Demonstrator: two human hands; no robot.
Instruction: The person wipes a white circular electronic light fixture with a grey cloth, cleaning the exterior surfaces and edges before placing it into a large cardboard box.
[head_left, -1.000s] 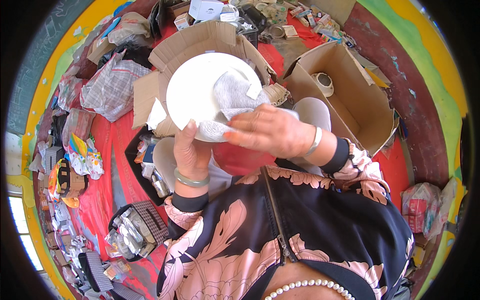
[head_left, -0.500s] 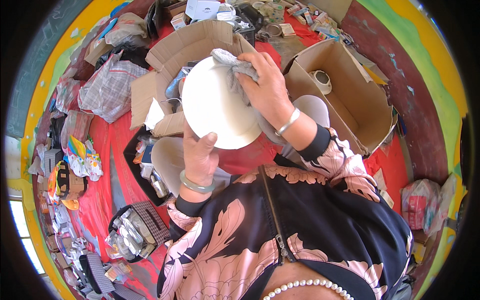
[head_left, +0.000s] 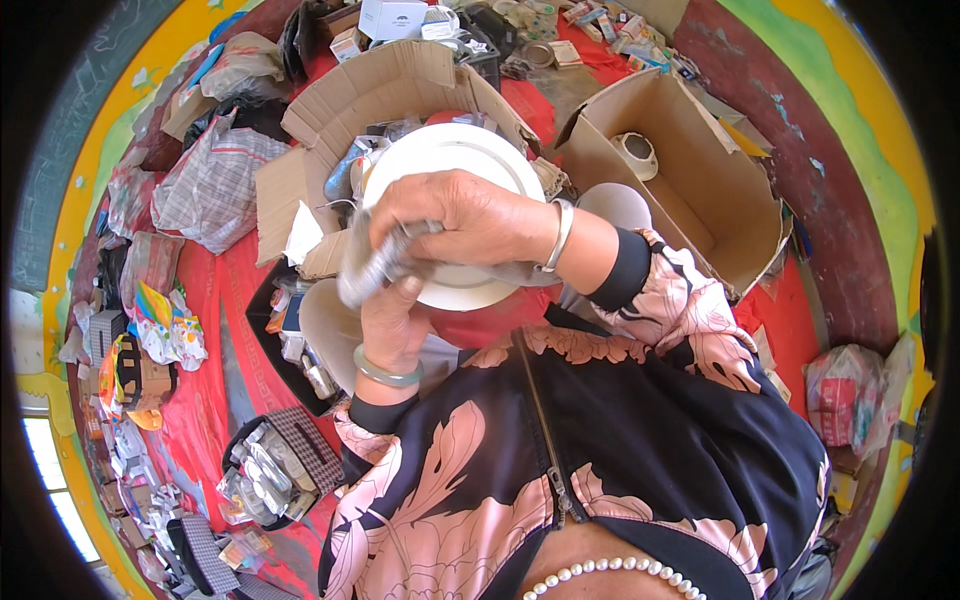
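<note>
A round white plate [head_left: 465, 155] with a raised ring is held up in front of me, over my lap. My left hand [head_left: 393, 325] grips its near left edge, the thumb on top and the other fingers mostly hidden. A grey cloth [head_left: 372, 268], blurred by motion, is bunched in my right hand [head_left: 465, 215]. That hand reaches across the plate to its left edge, close above my left thumb, and covers much of the plate's middle. Just beyond the plate stands an open cardboard box [head_left: 385, 82] with mixed items inside.
At the right, another open cardboard box [head_left: 700, 190] holds a white ring-shaped object [head_left: 635, 156]. Left of my knee is a black bin [head_left: 262, 310] of small goods. Nearer me sits a checked fabric bin [head_left: 305, 435]. Plaid bags [head_left: 215, 185] lie at the far left.
My right hand has swept the cloth from the plate's far right edge to its near left edge. The plate has turned, its ring now showing. My left hand still holds it.
</note>
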